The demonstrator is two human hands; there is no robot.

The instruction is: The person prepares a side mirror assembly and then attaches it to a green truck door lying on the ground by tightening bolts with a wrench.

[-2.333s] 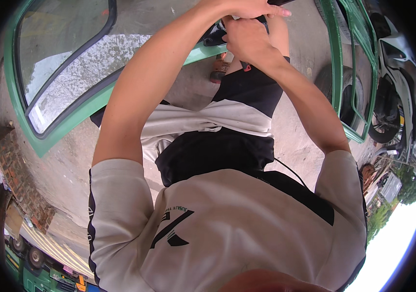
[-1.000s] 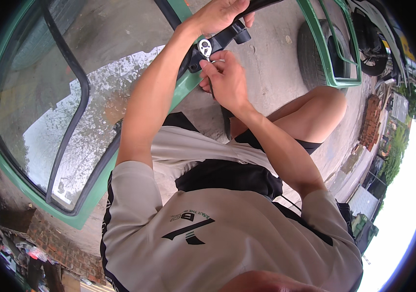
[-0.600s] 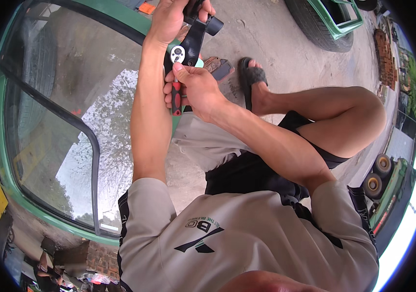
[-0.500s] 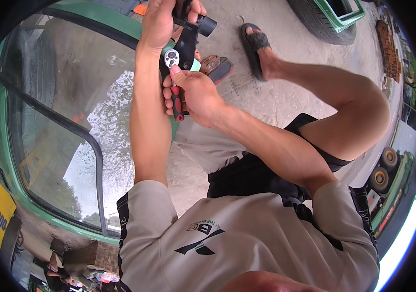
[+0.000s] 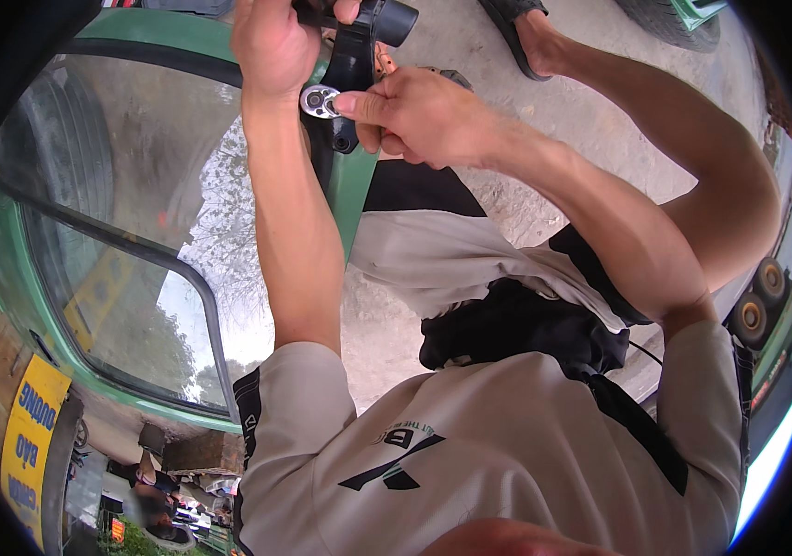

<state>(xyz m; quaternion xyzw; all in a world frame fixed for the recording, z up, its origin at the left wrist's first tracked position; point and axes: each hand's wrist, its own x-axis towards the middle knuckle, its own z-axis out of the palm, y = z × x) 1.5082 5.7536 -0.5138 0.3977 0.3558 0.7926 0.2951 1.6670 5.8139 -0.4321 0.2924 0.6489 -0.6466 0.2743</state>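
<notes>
My right hand (image 5: 428, 116) is closed around the handle of a ratchet wrench, with the thumb lying along it near the head. The wrench's round chrome head (image 5: 319, 101) sits against a black bracket (image 5: 351, 65) on a green vehicle door frame (image 5: 351, 190). Most of the handle is hidden inside my fist. At the top edge, my left hand (image 5: 275, 46) grips the upper part of the bracket, beside a black cylindrical end (image 5: 396, 22). Some of its fingers are out of the picture. Below the wrench head, a bolt hole (image 5: 344, 144) shows in the bracket.
The door's window glass (image 5: 136, 157) fills the left side, reflecting trees and sky. My bent leg (image 5: 692, 130) and sandalled foot are at the right. A tyre (image 5: 669, 23) lies at the top right. A yellow sign (image 5: 32, 445) and a person (image 5: 150, 482) appear at the lower left.
The ratchet handle has swung from pointing down toward me to pointing right, my right hand moving with it. My left hand stays on the bracket. The whole view has shifted slightly.
</notes>
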